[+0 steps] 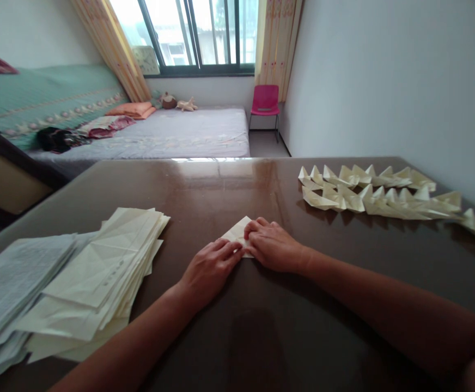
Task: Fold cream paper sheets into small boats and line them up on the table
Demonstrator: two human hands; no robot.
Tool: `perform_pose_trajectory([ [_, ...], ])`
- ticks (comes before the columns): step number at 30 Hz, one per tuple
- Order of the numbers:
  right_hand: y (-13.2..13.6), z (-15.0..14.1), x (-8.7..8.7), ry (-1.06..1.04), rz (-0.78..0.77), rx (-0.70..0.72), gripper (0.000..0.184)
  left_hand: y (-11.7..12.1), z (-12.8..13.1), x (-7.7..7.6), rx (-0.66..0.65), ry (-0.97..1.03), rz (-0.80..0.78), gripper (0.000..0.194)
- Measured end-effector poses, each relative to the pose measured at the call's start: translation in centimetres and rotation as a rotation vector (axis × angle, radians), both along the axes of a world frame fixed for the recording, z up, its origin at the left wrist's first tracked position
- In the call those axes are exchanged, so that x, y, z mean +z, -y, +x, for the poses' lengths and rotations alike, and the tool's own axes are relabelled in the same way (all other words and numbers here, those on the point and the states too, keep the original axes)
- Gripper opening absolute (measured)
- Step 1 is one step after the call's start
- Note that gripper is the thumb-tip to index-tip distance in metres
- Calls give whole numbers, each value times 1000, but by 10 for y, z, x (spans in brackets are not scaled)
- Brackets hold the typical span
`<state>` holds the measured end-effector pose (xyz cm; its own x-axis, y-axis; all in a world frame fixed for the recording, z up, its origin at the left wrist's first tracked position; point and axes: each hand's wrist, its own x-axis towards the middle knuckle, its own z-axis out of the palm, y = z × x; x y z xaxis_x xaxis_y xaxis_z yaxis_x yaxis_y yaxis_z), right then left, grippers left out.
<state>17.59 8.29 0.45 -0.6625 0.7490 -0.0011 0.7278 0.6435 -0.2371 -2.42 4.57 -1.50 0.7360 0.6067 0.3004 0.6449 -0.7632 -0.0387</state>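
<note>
A small cream sheet of folded paper (237, 231) lies on the dark brown table, one corner pointing away from me. My left hand (213, 264) presses on its near left side, fingers together, the tips on the paper. From the right, my right hand (273, 245) has its fingers curled onto the paper's right part, and the two hands' fingertips nearly meet at the near edge. Much of the paper is hidden under the fingers. To the left of my left hand is a stack of creased cream sheets (98, 261).
Beside the cream stack, at the far left, sits a pile of printed grey sheets (12, 288). Two rows of folded paper pieces (384, 198) stand at the table's back right. Beyond the table (205, 190) are a bed (205, 130) and a pink chair (265, 100); a wall runs along the right.
</note>
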Motion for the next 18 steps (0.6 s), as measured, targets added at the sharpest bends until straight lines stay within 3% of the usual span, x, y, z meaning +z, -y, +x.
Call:
perform_pose_trajectory([
  [4,-14,10,-7,-132,-41,72,19,14,6,4,64,-149,-12,37],
  [11,-41,37,-5,-398,-285,317,19,24,10,2,133,-272,-52,44],
  [18,-33,28,-9,-376,-175,238,8,23,16,8,156,-258,-69,47],
])
